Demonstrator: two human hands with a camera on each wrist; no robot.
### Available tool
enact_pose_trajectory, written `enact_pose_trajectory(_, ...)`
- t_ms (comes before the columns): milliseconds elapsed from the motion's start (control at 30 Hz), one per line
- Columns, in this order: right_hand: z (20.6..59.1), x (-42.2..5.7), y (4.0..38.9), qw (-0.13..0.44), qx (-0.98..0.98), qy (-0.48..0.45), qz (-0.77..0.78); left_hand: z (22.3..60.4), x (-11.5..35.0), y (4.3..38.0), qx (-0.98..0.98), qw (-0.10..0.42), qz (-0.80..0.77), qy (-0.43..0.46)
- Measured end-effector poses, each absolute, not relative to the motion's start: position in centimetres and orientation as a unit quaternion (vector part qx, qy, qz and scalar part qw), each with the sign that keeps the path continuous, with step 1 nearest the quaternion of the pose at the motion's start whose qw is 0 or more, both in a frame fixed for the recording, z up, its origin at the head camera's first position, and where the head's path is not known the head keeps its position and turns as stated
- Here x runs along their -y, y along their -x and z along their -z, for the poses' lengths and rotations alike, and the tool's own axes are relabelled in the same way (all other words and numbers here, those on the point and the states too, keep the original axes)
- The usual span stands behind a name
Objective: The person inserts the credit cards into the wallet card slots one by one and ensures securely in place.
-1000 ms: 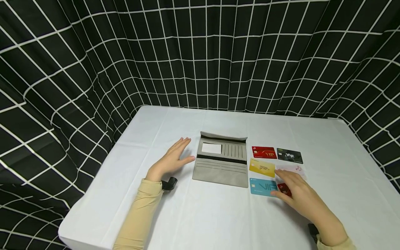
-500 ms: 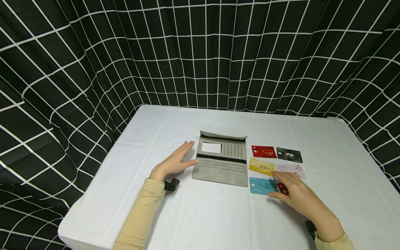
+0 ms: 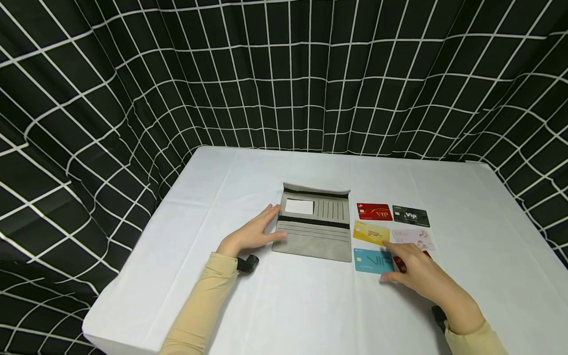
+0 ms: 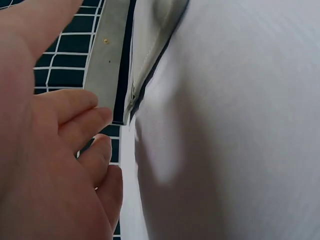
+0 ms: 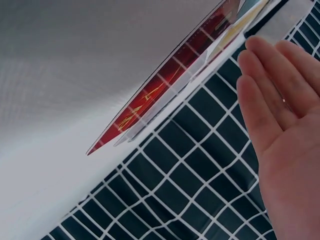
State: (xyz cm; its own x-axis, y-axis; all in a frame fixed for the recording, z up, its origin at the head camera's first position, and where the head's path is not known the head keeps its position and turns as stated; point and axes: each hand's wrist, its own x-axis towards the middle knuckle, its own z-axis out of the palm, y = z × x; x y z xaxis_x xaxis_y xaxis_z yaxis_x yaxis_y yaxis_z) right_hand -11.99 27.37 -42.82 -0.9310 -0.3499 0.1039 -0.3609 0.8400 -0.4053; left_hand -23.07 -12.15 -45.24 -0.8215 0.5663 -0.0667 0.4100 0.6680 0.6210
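Note:
A grey card wallet point(image 3: 312, 246) lies unfolded on the white table, a white card point(image 3: 299, 206) in its upper left. My left hand point(image 3: 248, 234) is at its left edge, fingers straight and thumb over the lower part; contact is unclear. To the right lie a red card point(image 3: 374, 212), a black card point(image 3: 411, 216), a yellow card point(image 3: 370, 233), a pale pink card point(image 3: 414, 238) and a teal card point(image 3: 370, 261). Over a dark red card point(image 3: 399, 265), partly hidden, hovers my right hand point(image 3: 414, 271). In the right wrist view its fingers are extended, holding nothing; the dark red card point(image 5: 155, 92) lies flat.
White cloth covers the table point(image 3: 310, 305). A black curtain with a white grid point(image 3: 306, 74) hangs behind and along both sides. Each wrist wears a small black camera, such as the left one's camera point(image 3: 248, 264).
My left hand has moved right, up to the wallet's left edge. The right hand has shifted slightly left over the cards. Wallet and cards keep their arrangement.

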Motion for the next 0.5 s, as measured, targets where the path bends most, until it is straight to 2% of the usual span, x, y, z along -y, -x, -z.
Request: enact_pose_trajectory(500,43.16,-27.66,12.45,-0.026,0.956,-0.172,-0.235,46.21,12.25,23.32,-0.907,0.132,-0.298,-0.267)
